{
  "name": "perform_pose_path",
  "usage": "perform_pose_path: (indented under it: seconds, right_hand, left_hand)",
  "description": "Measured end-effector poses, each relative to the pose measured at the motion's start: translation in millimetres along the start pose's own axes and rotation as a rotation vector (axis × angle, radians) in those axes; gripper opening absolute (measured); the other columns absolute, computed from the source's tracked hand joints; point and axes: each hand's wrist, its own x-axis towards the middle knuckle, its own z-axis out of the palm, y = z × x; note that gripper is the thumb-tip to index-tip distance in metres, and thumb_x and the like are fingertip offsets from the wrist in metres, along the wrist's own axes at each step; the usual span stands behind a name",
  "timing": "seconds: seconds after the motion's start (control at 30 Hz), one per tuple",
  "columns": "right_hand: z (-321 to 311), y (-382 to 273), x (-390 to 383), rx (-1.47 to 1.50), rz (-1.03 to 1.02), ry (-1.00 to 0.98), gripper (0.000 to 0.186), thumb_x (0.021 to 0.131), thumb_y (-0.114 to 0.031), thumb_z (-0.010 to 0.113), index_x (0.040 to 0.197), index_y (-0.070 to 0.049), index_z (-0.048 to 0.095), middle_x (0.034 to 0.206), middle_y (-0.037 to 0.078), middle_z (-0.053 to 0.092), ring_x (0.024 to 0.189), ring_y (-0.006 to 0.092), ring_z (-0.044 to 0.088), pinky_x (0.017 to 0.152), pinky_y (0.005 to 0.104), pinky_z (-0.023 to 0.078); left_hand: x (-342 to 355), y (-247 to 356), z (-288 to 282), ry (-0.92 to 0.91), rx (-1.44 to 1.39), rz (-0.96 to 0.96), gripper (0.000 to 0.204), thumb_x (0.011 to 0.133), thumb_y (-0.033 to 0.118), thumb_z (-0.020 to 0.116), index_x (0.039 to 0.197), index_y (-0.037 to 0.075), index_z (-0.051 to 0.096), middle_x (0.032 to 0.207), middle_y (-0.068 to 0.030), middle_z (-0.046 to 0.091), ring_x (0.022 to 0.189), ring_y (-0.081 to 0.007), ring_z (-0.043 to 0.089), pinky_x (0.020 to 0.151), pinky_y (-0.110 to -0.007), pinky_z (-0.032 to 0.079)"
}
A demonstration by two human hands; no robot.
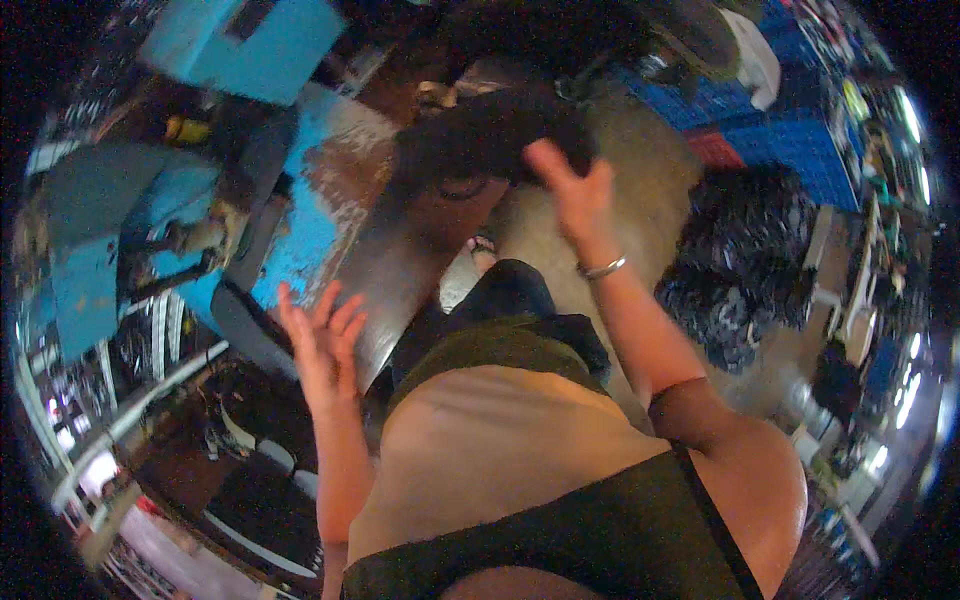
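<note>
My left hand [325, 335] hangs in the air beside the near edge of the worn metal worktable, fingers spread and curved, nothing in it. Farther forward and to the right, my right hand [580, 200], with a bracelet at the wrist, is at the right end of a dark black bundle [490, 135]. Its thumb lies over the bundle, while the other fingers are mostly hidden. The bundle's kind is too dark and blurred to make out. It reaches across the table's right side toward the floor.
A blue machine [245, 50] with a worn blue bed [325, 190] stands to the left. Heaped black pieces [740, 260] lie on the right, near blue crates [800, 150]. My sandalled foot [482, 250] is on the floor. Dark boxes [265, 510] sit at lower left.
</note>
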Motion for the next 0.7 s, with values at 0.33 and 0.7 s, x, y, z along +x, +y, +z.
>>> perform_pose_path:
  seconds: [0.33, 0.7]
  right_hand:
    - [-216, 195, 129, -0.295, 0.019, 0.703, 0.046, 0.09, -0.031, 0.088, 0.121, 0.001, 0.076, 0.113, 0.011, 0.081, 0.098, 0.0214, 0.073, 0.092, 0.0389, 0.056]
    - [-199, 193, 137, -0.044, 0.076, 0.63, 0.044, 0.09, -0.022, 0.087, 0.124, 0.003, 0.072, 0.111, 0.013, 0.077, 0.088, 0.025, 0.076, 0.071, 0.042, 0.066]
  left_hand:
    - [17, -6, 14, 0.109, 0.267, 0.003, 0.069, 0.109, 0.046, 0.061, 0.166, 0.023, 0.029, 0.137, -0.0174, 0.061, 0.11, -0.0287, 0.067, 0.094, -0.041, 0.055]
    - [13, -5, 2, 0.196, 0.336, 0.017, 0.069, 0.109, 0.047, 0.06, 0.166, 0.022, 0.029, 0.134, -0.0165, 0.063, 0.106, -0.0269, 0.068, 0.092, -0.04, 0.055]
